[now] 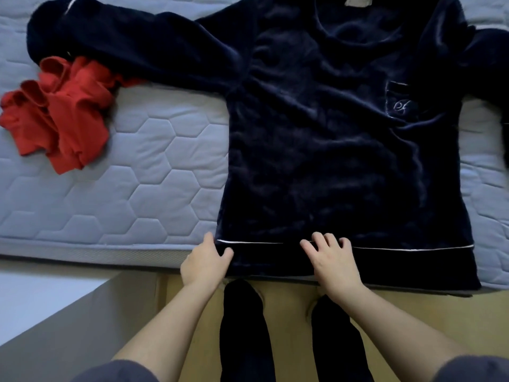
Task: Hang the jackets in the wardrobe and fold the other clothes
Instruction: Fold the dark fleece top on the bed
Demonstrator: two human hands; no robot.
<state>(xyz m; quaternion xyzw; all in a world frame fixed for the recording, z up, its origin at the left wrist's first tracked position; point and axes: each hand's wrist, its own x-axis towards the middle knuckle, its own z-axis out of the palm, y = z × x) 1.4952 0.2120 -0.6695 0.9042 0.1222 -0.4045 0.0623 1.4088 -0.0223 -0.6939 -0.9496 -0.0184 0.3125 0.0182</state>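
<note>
A dark blue velvet top [330, 139] lies spread flat, front up, across the pale grey quilted mattress [132, 166], filling the centre and right of the frame. Its collar sits at the top edge, its hem at the near edge of the bed, with a thin white stripe [407, 248] running along the hem band. One sleeve stretches out to the upper left of the frame; the other runs off the right side. A chest pocket [400, 102] with pale stitching shows at right of centre.

Down at the bottom centre, both hands are on the hem. The left hand [202, 261] is at the hem's left corner, thumb on top of the cloth and fingers tucked at the edge, pinching it. The right hand [332, 259] rests on the hem band near its middle, fingers curled and pressing down on the fabric, not closed around it.

At the left of the frame, a crumpled red garment [59, 111] sits on the mattress, touching the outstretched sleeve.
</note>
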